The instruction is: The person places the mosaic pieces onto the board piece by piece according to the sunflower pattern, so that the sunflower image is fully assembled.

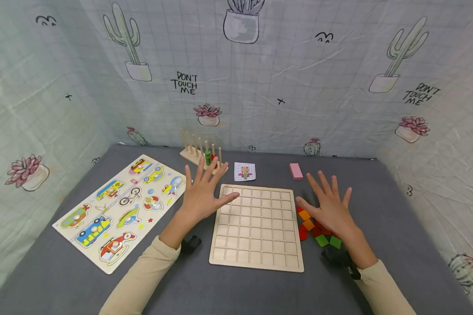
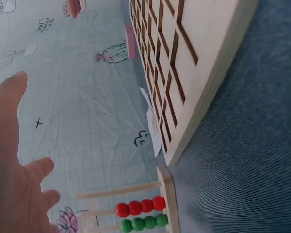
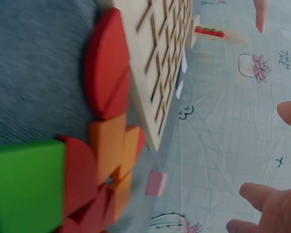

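Observation:
Both hands hover with fingers spread, holding nothing. The left hand [image 1: 200,197] is over the left edge of a wooden grid board [image 1: 256,227], whose square cells hold no pieces. On the board's right side, the right hand [image 1: 331,210] is above a loose pile of blocks. That pile has red pieces [image 3: 109,68], orange blocks [image 1: 308,224] and green blocks [image 1: 322,240]; the hand hides part of it. Behind the board lies a small card with a printed grid pattern [image 1: 245,172].
A vehicle peg puzzle board [image 1: 118,210] lies at the left. A wooden peg stand [image 2: 169,199] with red beads [image 2: 140,207] and green beads [image 2: 144,223] stands at the back. A pink block [image 1: 296,171] lies behind the grid board. Printed cloth [image 1: 284,100] walls the table.

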`<control>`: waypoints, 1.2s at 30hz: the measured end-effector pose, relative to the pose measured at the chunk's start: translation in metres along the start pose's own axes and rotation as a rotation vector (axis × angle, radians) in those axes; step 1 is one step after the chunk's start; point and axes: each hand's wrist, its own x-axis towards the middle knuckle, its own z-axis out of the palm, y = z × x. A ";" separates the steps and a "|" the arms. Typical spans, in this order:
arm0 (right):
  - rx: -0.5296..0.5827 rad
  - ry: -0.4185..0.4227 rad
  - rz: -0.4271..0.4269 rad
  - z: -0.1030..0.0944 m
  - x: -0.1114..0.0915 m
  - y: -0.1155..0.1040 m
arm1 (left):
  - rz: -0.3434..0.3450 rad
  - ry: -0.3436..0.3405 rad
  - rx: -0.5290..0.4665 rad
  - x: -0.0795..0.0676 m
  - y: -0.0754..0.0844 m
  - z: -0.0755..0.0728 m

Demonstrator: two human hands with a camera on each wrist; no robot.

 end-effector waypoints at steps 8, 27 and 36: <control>0.003 -0.030 0.002 0.008 -0.015 0.003 | 0.018 -0.053 -0.032 -0.011 -0.002 0.007; 0.168 -0.009 -0.096 0.026 -0.020 0.015 | -0.002 -0.364 -0.456 -0.028 -0.025 0.021; 0.154 -0.027 -0.083 0.028 -0.016 0.012 | 0.002 -0.443 -0.596 -0.029 -0.035 0.024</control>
